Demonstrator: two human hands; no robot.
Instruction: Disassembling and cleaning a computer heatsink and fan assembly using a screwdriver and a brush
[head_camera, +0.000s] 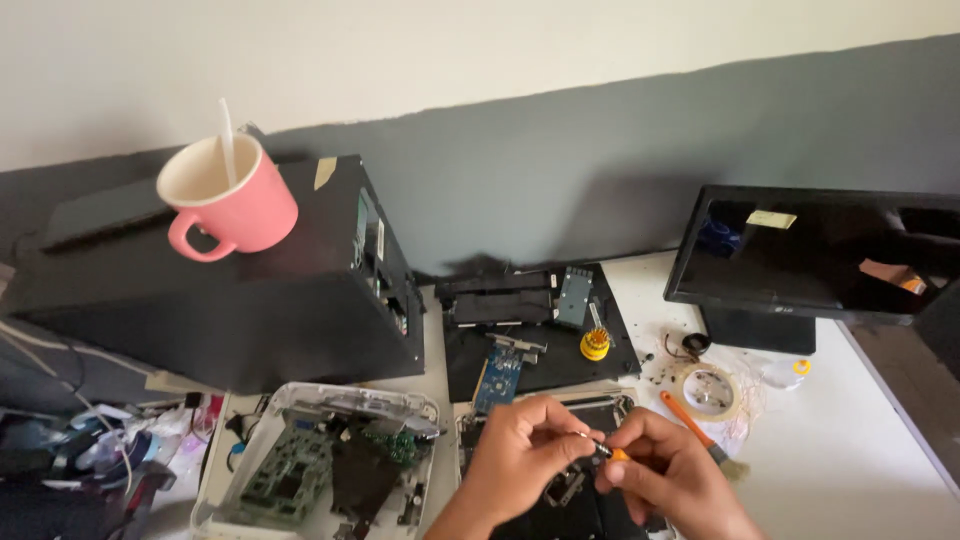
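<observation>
My left hand (520, 450) and my right hand (668, 472) meet low in the middle of the view. Between the fingertips they pinch a small metal part with an orange bit (606, 452); what it is exactly I cannot tell. Under the hands lies a dark opened device (575, 500). A blue circuit card (497, 378) lies just beyond my left hand on a black mat (540, 355).
A black computer case (230, 290) at left carries a pink mug (232, 200). A white tray (230, 470) holds green boards. An orange-handled brush (690, 425), a tape roll (708, 390), a yellow screwdriver (595, 343) and a monitor (810, 250) stand to the right.
</observation>
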